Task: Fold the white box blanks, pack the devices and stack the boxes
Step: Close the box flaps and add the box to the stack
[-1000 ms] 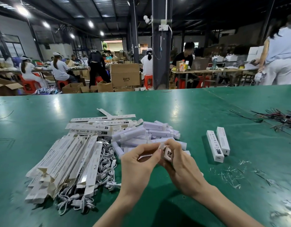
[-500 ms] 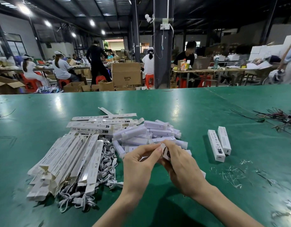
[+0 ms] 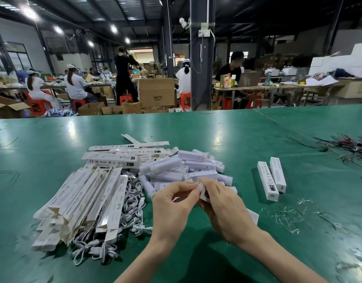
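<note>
Little has shifted on the bench (image 3: 216, 135) since 1 second ago: both hands have crept slightly closer together over the same box, and the person in white at the far right has left the view.

The right hand (image 3: 227, 209) has its fingers curled round a white box (image 3: 204, 194), held just above the bench in front of the heap of devices (image 3: 186, 166). The left hand (image 3: 174, 209) pinches the small end flap (image 3: 198, 185) between thumb and forefinger, with the other fingers loosely bent. Whether a device is already inside cannot be told, as the hands hide most of the box.

This looks like the closing step: tucking the end flap home. Next, the flap probably needs pressing in flush, then the box wants laying beside the 2 finished boxes (image 3: 272, 178) that lie side by side to the right, touching each other.

To the left lies a stack of box blanks (image 3: 80, 199), with white cables (image 3: 133, 199) bunched between it and the devices. The blanks carry lettering that seems to read "SMART SENSOR LAMP". The flat blanks (image 3: 114, 158) behind show "CE", "FC", "RoHS" and "Made in China". A brown carton (image 3: 156, 92) beyond the bench is marked "BPS".
</note>
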A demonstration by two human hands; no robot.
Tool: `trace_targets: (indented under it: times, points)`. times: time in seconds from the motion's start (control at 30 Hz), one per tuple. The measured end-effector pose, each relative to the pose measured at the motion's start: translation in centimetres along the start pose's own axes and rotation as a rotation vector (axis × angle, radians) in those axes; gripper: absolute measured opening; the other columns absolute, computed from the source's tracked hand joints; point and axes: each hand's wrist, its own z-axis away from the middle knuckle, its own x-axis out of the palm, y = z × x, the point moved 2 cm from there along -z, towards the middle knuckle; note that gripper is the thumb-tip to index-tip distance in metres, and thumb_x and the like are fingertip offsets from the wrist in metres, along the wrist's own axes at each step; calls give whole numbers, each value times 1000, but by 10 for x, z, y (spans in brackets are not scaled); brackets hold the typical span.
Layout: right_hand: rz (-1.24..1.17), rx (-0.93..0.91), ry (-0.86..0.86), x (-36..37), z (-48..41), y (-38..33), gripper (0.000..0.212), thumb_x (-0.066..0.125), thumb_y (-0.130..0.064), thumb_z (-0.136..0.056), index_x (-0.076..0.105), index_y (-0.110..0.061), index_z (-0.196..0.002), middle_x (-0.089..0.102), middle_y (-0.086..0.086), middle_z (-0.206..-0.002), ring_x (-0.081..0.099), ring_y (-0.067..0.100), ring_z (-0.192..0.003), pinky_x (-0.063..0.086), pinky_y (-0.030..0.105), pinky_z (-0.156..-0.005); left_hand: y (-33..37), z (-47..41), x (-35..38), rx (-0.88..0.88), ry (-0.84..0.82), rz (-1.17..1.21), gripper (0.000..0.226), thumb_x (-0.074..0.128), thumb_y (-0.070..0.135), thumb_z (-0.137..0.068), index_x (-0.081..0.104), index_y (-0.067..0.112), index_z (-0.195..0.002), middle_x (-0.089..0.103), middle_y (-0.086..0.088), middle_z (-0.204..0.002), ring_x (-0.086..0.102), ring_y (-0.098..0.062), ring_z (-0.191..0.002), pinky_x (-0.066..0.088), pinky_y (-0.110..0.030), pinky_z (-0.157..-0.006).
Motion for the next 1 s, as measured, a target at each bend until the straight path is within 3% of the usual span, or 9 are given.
trace_targets:
  times: [0.17, 0.27, 0.4, 0.6, 0.7, 0.87, 1.0]
  points:
    - [118, -23, -110, 3, 1, 3, 59, 84, -12, -67, 52, -10, -117, 62, 1, -89, 56, 19, -72, 49, 28, -58, -3, 0, -1, 48, 10, -108, 13, 77, 1, -77, 76, 14, -73, 75, 4, -79, 71, -9, -75, 52, -14, -68]
    - [181, -26, -133, 3, 1, 3, 53, 83, -13, -66, 59, -9, -113, 62, 0, -89, 58, 21, -71, 49, 31, -58, -4, 0, -1, 62, 32, -154, 19, 77, 1, -76, 75, 17, -68, 74, 4, -73, 70, -6, -71, 50, -11, -65]
    - [118, 27, -138, 4, 3, 4, 41, 78, -10, -72, 62, -10, -109, 65, 0, -91, 59, 23, -73, 49, 32, -59, -11, -7, -3, -136, 0, 0, 18, 77, 1, -76, 77, 16, -65, 74, -6, -73, 70, -15, -71, 57, -26, -75]
    - [74, 73, -195, 6, 3, 6, 32, 69, -7, -77, 61, -11, -107, 65, 1, -94, 59, 25, -78, 47, 35, -63, -15, -11, -4, -268, -33, 123, 11, 75, -2, -75, 75, 6, -68, 73, -15, -75, 69, -22, -71, 59, -27, -72]
    - [69, 76, -204, 5, 3, 6, 27, 67, -8, -78, 61, -10, -103, 64, 2, -90, 58, 26, -74, 43, 33, -61, -14, -10, -4, -190, -50, 16, 6, 76, 0, -76, 75, 5, -73, 74, -12, -76, 70, -23, -74, 57, -31, -79]
    - [92, 67, -270, 6, 4, 7, 24, 56, -14, -91, 53, -12, -114, 59, 1, -105, 54, 26, -91, 42, 34, -76, -11, -1, 1, 73, -23, -203, 15, 77, 3, -78, 77, 17, -71, 74, 2, -76, 70, -5, -75, 49, -10, -70]
    - [88, 99, -288, 4, 3, 7, 18, 45, -20, -96, 48, -16, -114, 54, -2, -109, 50, 23, -97, 39, 33, -80, -16, 4, 5, 171, -4, -189, 30, 76, -6, -76, 76, 24, -71, 71, 1, -82, 71, -7, -78, 54, -15, -74]
